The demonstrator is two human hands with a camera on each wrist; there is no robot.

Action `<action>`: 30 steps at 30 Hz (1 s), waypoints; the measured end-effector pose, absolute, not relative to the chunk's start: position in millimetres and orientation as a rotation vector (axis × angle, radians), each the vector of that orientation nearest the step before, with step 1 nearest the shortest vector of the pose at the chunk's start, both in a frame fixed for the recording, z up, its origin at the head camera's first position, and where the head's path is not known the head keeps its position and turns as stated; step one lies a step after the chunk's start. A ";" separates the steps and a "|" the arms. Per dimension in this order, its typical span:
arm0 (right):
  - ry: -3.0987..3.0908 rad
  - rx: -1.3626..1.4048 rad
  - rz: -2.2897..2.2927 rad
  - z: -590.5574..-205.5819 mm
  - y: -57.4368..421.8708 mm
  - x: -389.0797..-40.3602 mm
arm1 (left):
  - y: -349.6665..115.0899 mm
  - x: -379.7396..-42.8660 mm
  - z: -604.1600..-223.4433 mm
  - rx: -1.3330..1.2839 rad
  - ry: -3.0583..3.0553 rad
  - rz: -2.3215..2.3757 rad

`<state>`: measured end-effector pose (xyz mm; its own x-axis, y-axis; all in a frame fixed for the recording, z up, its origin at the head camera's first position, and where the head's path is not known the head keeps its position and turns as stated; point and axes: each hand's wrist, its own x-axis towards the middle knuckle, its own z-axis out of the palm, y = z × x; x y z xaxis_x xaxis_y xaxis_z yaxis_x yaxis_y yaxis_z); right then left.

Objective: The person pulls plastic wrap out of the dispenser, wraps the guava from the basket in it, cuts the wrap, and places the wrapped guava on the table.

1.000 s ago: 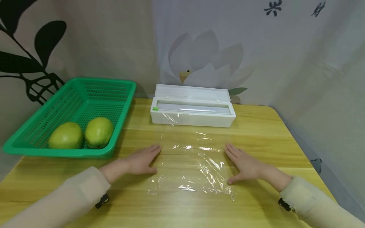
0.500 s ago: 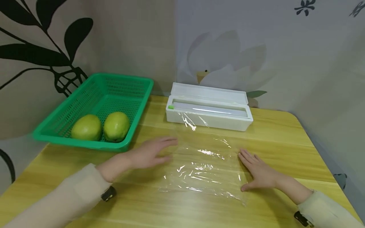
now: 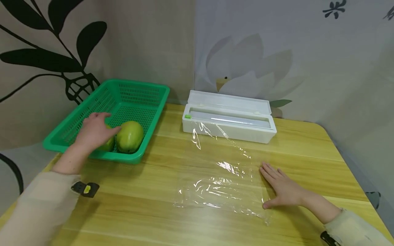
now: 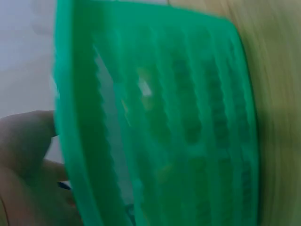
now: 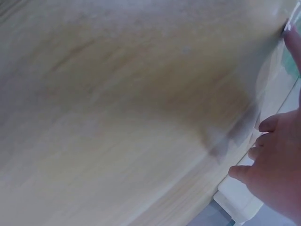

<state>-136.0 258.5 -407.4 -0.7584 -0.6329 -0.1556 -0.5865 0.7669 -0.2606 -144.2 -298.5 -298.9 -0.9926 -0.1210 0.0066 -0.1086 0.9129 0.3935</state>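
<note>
My left hand [image 3: 94, 131] hovers over the green basket [image 3: 154, 119], above the nearer-left yellow-green fruit [image 3: 107, 145], fingers loosely bent and thumb apart. That fruit is mostly hidden under the hand. A second smooth yellow-green fruit [image 3: 130, 136] sits beside it in the basket. In the left wrist view, the basket wall [image 4: 178, 117] fills most of the picture. My right hand [image 3: 284, 189] rests with straight, spread fingers at the right edge of a sheet of clear cling film [image 3: 221, 184]. The film lies on the table, drawn out from a white dispenser box [image 3: 229, 133].
The box's lid [image 3: 229, 101] stands up at the back, showing the film roll [image 3: 229, 119] and a small green slider [image 3: 187, 116]. The wooden table [image 3: 147, 212] meets a printed cloth [image 3: 147, 44] behind.
My left hand has left the film's left edge and moved left to over the fruit in the basket. The right hand stays at the film's right edge. The head view has swung left.
</note>
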 end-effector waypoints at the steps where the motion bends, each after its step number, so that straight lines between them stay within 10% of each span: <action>1: 2.726 -0.960 -0.282 -407.8 258.5 -136.4 | -305.9 -144.0 -301.2 0.223 -3.089 -0.598; 30: 2.717 -0.957 -0.306 -407.4 260.8 -138.2 | -336.3 -148.5 -316.9 0.414 -3.310 -0.535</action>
<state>-138.2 260.8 -407.4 -0.7551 -0.6361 -0.1588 -0.5849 0.7630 -0.2751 -148.5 -336.3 -316.9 -0.9425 -0.1993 -0.2683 -0.2737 0.9210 0.2772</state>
